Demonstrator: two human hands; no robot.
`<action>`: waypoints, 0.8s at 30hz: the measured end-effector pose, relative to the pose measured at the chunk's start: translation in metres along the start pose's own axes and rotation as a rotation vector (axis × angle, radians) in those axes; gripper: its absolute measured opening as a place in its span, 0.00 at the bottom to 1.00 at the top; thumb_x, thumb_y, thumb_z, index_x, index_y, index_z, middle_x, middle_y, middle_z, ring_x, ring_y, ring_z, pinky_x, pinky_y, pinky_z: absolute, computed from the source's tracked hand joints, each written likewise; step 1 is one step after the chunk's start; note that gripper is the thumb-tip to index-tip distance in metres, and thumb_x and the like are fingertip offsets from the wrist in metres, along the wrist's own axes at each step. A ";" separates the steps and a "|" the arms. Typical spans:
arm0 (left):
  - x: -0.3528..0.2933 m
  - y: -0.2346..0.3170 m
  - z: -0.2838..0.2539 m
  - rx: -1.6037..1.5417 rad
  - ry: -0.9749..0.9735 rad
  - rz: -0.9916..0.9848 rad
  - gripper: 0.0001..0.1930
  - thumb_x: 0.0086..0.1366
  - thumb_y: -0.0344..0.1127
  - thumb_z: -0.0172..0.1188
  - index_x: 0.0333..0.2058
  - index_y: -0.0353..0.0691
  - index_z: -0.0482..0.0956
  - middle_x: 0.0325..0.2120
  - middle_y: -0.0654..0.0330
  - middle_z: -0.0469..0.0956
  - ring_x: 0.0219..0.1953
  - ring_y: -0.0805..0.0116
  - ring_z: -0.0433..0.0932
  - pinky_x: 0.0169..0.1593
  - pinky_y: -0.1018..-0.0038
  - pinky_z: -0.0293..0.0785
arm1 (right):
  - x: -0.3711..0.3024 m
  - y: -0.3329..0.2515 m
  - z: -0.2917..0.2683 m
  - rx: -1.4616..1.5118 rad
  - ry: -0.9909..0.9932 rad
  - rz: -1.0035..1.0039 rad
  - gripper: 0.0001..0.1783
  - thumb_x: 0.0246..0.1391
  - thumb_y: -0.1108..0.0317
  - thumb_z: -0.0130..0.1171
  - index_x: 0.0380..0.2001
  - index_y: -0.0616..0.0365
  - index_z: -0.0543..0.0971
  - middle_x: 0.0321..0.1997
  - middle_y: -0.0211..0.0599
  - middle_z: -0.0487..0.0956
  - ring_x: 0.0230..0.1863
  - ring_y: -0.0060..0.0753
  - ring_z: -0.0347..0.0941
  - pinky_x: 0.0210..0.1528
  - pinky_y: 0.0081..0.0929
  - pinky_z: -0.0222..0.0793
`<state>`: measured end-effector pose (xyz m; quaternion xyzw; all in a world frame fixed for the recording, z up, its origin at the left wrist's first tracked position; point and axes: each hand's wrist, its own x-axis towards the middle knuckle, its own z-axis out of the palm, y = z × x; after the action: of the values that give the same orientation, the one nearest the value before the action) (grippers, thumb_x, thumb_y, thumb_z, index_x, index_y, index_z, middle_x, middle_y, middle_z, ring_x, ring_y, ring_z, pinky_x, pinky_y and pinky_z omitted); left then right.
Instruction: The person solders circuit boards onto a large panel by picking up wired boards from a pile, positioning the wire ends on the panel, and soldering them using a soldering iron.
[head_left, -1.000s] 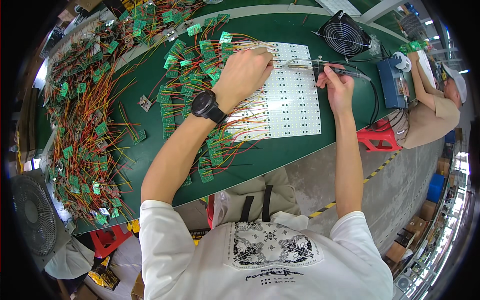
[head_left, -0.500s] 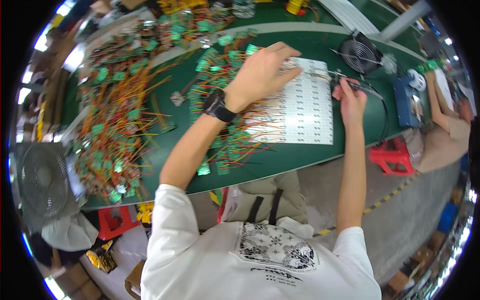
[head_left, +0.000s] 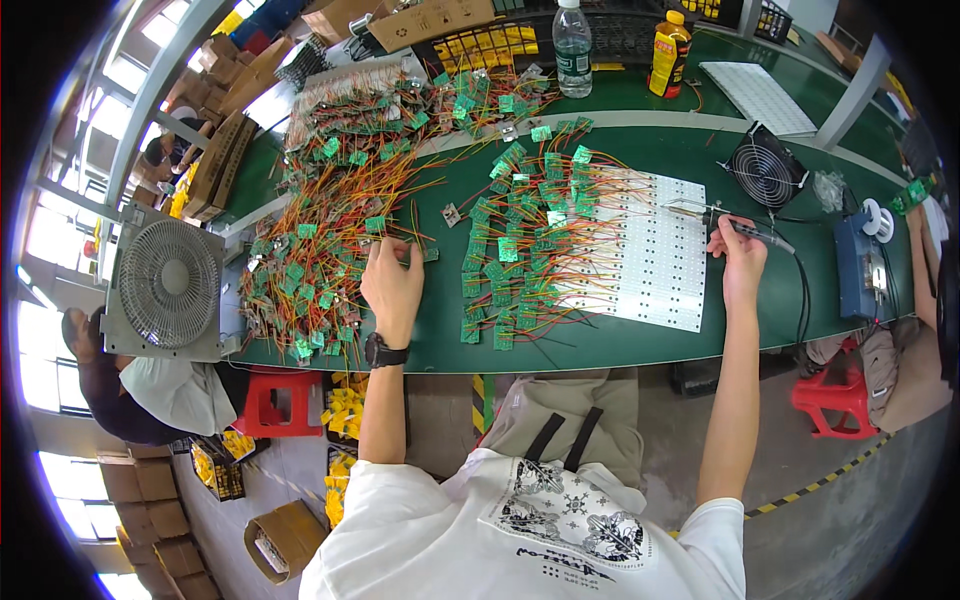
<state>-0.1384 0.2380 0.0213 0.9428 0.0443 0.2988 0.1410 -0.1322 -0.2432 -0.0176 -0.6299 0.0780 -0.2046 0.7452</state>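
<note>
Shifts left hand (head_left: 392, 285) from white panel (head_left: 660, 265) to wired boards (head_left: 318, 262), centre-left, cannot tell if pinching; pinches soldering iron (head_left: 768, 237) in right hand (head_left: 740, 258), upper right.

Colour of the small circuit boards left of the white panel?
The circuit boards are green; best seen in the head view.

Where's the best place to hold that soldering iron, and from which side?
Probably by its dark handle, coming from the right, as the right hand does. The handle is long and slim, easy for fingers to pinch. The thin metal end points left over the white board, away from that hand; it may be hot, so I'd avoid it.
</note>
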 end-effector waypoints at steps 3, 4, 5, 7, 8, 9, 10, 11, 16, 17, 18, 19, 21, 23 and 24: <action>0.002 -0.016 0.008 0.013 -0.109 -0.034 0.10 0.60 0.41 0.63 0.30 0.40 0.78 0.24 0.62 0.80 0.27 0.57 0.79 0.31 0.63 0.73 | -0.002 -0.003 0.000 0.000 0.001 0.004 0.10 0.58 0.69 0.62 0.38 0.65 0.77 0.25 0.33 0.78 0.22 0.23 0.74 0.26 0.18 0.62; 0.005 -0.019 0.010 -0.075 -0.193 -0.090 0.11 0.60 0.41 0.64 0.30 0.40 0.79 0.24 0.61 0.80 0.27 0.58 0.80 0.32 0.64 0.74 | -0.002 -0.003 0.000 0.012 0.002 0.001 0.10 0.58 0.68 0.62 0.38 0.65 0.77 0.25 0.33 0.78 0.22 0.23 0.74 0.26 0.18 0.63; 0.007 -0.021 0.012 -0.162 -0.278 -0.145 0.11 0.60 0.42 0.64 0.30 0.39 0.80 0.23 0.61 0.81 0.27 0.59 0.80 0.32 0.65 0.74 | -0.001 -0.003 -0.001 0.011 0.006 -0.002 0.10 0.58 0.68 0.62 0.38 0.65 0.77 0.25 0.33 0.78 0.22 0.23 0.74 0.26 0.18 0.63; 0.008 -0.027 0.015 -0.274 -0.335 -0.147 0.12 0.60 0.42 0.65 0.30 0.38 0.81 0.22 0.60 0.81 0.26 0.61 0.80 0.32 0.67 0.74 | -0.002 -0.003 -0.001 0.025 0.020 0.002 0.10 0.58 0.68 0.62 0.38 0.65 0.77 0.25 0.33 0.78 0.22 0.24 0.74 0.26 0.18 0.63; 0.008 -0.027 0.017 -0.382 -0.393 -0.153 0.13 0.59 0.42 0.65 0.30 0.37 0.82 0.21 0.60 0.81 0.26 0.63 0.80 0.33 0.69 0.74 | -0.002 -0.003 -0.002 0.023 0.025 0.002 0.10 0.58 0.68 0.62 0.38 0.65 0.77 0.25 0.33 0.78 0.22 0.24 0.74 0.26 0.18 0.63; 0.007 -0.028 0.019 -0.384 -0.396 -0.152 0.13 0.59 0.42 0.65 0.30 0.37 0.82 0.21 0.60 0.81 0.26 0.63 0.80 0.33 0.69 0.74 | -0.001 -0.003 -0.002 0.023 0.019 0.003 0.10 0.58 0.68 0.62 0.38 0.65 0.77 0.25 0.33 0.78 0.22 0.24 0.74 0.26 0.18 0.63; 0.007 -0.021 0.016 -0.345 -0.392 -0.163 0.13 0.59 0.42 0.66 0.30 0.36 0.82 0.21 0.60 0.81 0.25 0.64 0.80 0.32 0.70 0.74 | 0.000 -0.002 -0.002 0.020 0.015 0.006 0.10 0.58 0.69 0.62 0.38 0.65 0.77 0.25 0.33 0.78 0.22 0.24 0.74 0.26 0.18 0.63; 0.006 -0.016 0.015 -0.307 -0.388 -0.174 0.13 0.58 0.41 0.67 0.29 0.36 0.82 0.21 0.61 0.80 0.25 0.66 0.80 0.32 0.71 0.74 | 0.000 -0.002 -0.004 0.015 0.019 0.009 0.10 0.58 0.69 0.62 0.38 0.65 0.77 0.25 0.33 0.78 0.22 0.24 0.74 0.26 0.18 0.63; 0.009 -0.012 0.019 -0.324 -0.443 -0.146 0.13 0.57 0.41 0.68 0.29 0.36 0.82 0.20 0.62 0.80 0.24 0.68 0.79 0.31 0.72 0.73 | -0.001 -0.003 -0.003 0.032 0.040 0.002 0.11 0.58 0.69 0.62 0.39 0.65 0.77 0.25 0.34 0.79 0.22 0.24 0.74 0.26 0.18 0.63; 0.010 -0.010 0.018 -0.335 -0.451 -0.129 0.13 0.58 0.41 0.68 0.29 0.36 0.82 0.20 0.62 0.80 0.24 0.68 0.79 0.31 0.72 0.73 | -0.001 -0.003 -0.002 0.022 0.046 0.002 0.11 0.58 0.69 0.62 0.39 0.65 0.77 0.25 0.34 0.79 0.22 0.24 0.74 0.26 0.18 0.63; 0.010 -0.009 0.017 -0.352 -0.465 -0.115 0.12 0.57 0.39 0.68 0.28 0.35 0.82 0.22 0.59 0.80 0.24 0.68 0.79 0.31 0.72 0.73 | -0.001 -0.002 -0.001 0.037 0.050 0.005 0.11 0.57 0.69 0.63 0.40 0.66 0.77 0.26 0.35 0.79 0.22 0.24 0.74 0.26 0.18 0.64; 0.010 -0.011 0.018 -0.359 -0.473 -0.115 0.12 0.57 0.39 0.68 0.28 0.35 0.82 0.22 0.59 0.80 0.24 0.68 0.79 0.31 0.72 0.73 | -0.001 0.000 -0.001 0.052 0.053 0.007 0.11 0.57 0.70 0.63 0.40 0.66 0.76 0.26 0.35 0.79 0.22 0.24 0.74 0.26 0.18 0.64; 0.008 -0.015 0.020 -0.398 -0.411 -0.020 0.11 0.57 0.36 0.69 0.29 0.34 0.81 0.26 0.57 0.81 0.25 0.68 0.80 0.31 0.73 0.73 | 0.001 0.003 -0.001 0.049 0.057 0.012 0.11 0.57 0.70 0.63 0.40 0.66 0.76 0.26 0.36 0.79 0.22 0.25 0.74 0.26 0.18 0.64; 0.010 -0.018 0.021 -0.465 -0.417 -0.055 0.09 0.59 0.33 0.67 0.32 0.32 0.80 0.30 0.57 0.81 0.27 0.71 0.80 0.32 0.76 0.74 | 0.002 -0.001 0.000 0.067 0.050 -0.001 0.11 0.57 0.70 0.63 0.40 0.66 0.76 0.26 0.36 0.79 0.22 0.25 0.74 0.26 0.18 0.64; 0.010 -0.020 0.019 -0.607 -0.389 -0.111 0.09 0.61 0.32 0.65 0.34 0.31 0.79 0.30 0.58 0.81 0.28 0.73 0.80 0.33 0.77 0.74 | 0.001 -0.003 0.000 0.052 0.059 0.010 0.12 0.57 0.69 0.63 0.39 0.66 0.77 0.26 0.36 0.79 0.22 0.25 0.74 0.26 0.19 0.64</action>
<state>-0.1194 0.2541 0.0060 0.8934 -0.0230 0.1055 0.4361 -0.1317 -0.2442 -0.0147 -0.6035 0.0981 -0.2213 0.7597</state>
